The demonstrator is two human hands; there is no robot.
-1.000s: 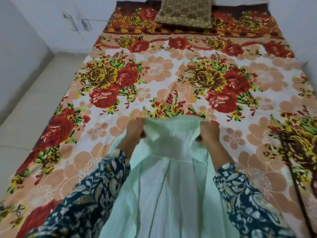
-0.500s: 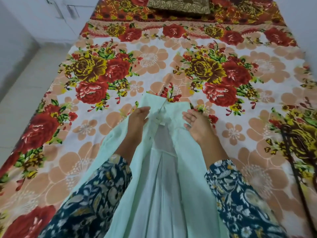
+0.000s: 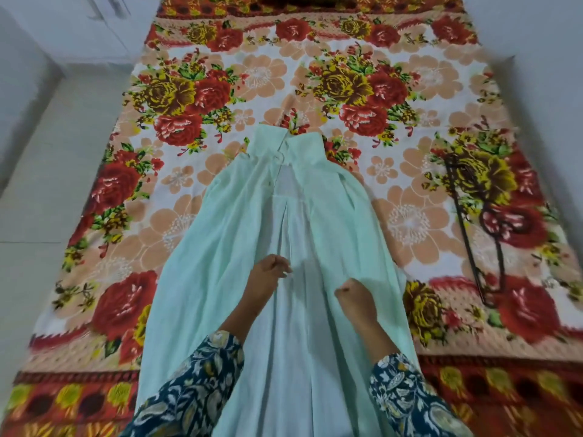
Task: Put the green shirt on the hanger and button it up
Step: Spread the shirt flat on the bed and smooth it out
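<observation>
Now your left hand (image 3: 268, 274) and right hand (image 3: 355, 294) each pinch a front edge of the pale green cotton shirt (image 3: 220, 247), collar away from you, dark metal hanger (image 3: 473, 247) well right, no writing readable.

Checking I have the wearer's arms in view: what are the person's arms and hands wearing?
Both forearms wear dark teal sleeves printed with white and yellow leaves and flowers, ending short of the wrists. The left hand and right hand are bare; no rings or bangles are visible.

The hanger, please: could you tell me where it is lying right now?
In the head view, the dark hanger lies flat on the floral bedsheet, on the person's right, apart from the green shirt and untouched by either hand.
</observation>
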